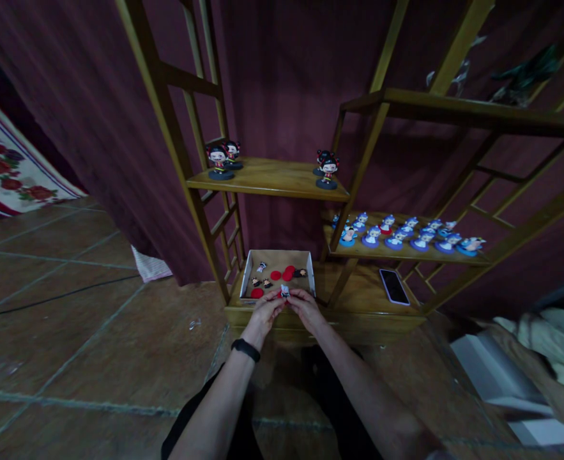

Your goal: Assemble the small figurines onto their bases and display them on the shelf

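Note:
Between my fingertips is a small white-and-dark figurine [285,291] with a bit of red at its foot. My left hand [266,311] grips it from the left, and my right hand [305,309] pinches it from the right. Both hands are closed, just over the near edge of a shallow cardboard box [291,257]. Inside the box lie several red round bases [276,275], a white figurine [261,266] and some small dark-haired figurines [267,283]. The figurine's lower part is mostly hidden by my fingers.
A wooden display shelf [272,176] holds dark-haired figurines [328,171] on black bases. Several blue-and-white figurines [397,238] stand on the lower right shelf. A phone [394,286] lies on the bottom board. White boxes [497,370] sit on the floor at right.

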`<state>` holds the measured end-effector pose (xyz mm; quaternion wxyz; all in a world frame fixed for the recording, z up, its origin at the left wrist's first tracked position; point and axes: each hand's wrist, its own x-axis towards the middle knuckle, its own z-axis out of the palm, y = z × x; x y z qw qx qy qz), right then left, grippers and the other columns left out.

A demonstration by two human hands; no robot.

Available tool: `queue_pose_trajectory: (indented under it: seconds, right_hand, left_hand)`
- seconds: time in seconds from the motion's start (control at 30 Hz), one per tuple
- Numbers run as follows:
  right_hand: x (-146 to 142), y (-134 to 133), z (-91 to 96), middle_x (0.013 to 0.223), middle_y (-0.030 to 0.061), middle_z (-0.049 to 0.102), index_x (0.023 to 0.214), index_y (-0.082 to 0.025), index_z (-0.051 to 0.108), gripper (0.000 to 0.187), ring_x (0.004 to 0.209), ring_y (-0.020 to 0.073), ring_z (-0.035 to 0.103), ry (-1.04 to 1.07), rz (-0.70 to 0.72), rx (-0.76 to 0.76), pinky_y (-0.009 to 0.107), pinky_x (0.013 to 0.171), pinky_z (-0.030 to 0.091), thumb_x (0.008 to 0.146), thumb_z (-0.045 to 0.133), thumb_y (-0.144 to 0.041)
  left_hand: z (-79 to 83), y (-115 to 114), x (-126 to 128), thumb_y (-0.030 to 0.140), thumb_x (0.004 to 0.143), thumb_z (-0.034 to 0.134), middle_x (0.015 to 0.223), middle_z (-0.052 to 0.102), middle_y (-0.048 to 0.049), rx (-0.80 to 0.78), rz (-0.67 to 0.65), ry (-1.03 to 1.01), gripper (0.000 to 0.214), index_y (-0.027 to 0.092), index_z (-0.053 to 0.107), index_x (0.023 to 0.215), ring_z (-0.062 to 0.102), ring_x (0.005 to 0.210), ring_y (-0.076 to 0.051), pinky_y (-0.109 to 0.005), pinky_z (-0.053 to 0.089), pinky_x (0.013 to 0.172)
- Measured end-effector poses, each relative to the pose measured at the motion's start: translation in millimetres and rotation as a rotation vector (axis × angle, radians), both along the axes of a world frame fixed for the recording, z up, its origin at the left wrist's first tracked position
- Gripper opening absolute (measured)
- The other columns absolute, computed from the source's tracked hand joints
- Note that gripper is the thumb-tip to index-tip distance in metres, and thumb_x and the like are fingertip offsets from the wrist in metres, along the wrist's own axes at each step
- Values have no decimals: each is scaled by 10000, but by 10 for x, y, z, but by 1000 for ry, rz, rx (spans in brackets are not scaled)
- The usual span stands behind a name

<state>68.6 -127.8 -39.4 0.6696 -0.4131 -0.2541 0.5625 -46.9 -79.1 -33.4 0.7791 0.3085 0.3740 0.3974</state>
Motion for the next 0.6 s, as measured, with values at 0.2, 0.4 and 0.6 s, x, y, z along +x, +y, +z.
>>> queue_pose_trajectory:
  seconds: [0.2, 0.4, 0.6]
  right_hand:
    - [6, 18, -41, 822, -2, 669, 727, -205, 631, 210, 786, 141, 596, 11, 22, 15, 298, 796, 435, 541, 726, -222]
    - [5, 31, -62, 803, 10, 679, 746, -194, 651, 230, 775, 151, 601, 31, 12, 5, 320, 811, 437, 532, 734, -208]
    - [-3, 17, -55, 836, 17, 683, 761, -187, 665, 231, 787, 154, 597, 39, 17, 42, 315, 796, 439, 544, 734, -229]
  left_hand:
    - [-6, 5, 5, 22, 534, 698, 737, 680, -39, 42, 25, 43, 369, 139, 656, 881, 604, 609, -98, -199, 463, 603]
    - [26, -26, 29, 42, 496, 713, 728, 680, -45, 111, 52, 59, 418, 120, 659, 903, 586, 597, -98, -205, 442, 590]
    - [32, -62, 66, 75, 474, 733, 656, 655, -12, 212, 142, 114, 437, 120, 658, 902, 571, 585, -100, -228, 445, 614]
